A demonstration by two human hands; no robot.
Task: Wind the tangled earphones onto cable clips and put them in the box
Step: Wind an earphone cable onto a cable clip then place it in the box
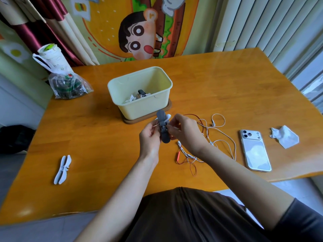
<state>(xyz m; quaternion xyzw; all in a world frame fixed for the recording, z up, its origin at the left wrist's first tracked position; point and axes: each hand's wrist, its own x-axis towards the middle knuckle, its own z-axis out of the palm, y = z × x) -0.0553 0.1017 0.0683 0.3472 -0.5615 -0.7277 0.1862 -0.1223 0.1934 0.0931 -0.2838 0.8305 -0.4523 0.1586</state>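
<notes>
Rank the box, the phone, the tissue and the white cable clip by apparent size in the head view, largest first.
1. box
2. phone
3. tissue
4. white cable clip
The last two are a close call: they look similar in length, but the clip is much slimmer.

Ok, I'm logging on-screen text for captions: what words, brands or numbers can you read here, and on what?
Nothing reads clearly.
Plastic bag: green and red print with letters, too blurred to read.
White cup behind it: faint marks, too small to read.
Phone: no lettering visible on its back.
Cartoon wall hanging: picture only, no words.
Box and grey cable clip: plain, no marking seen.
</notes>
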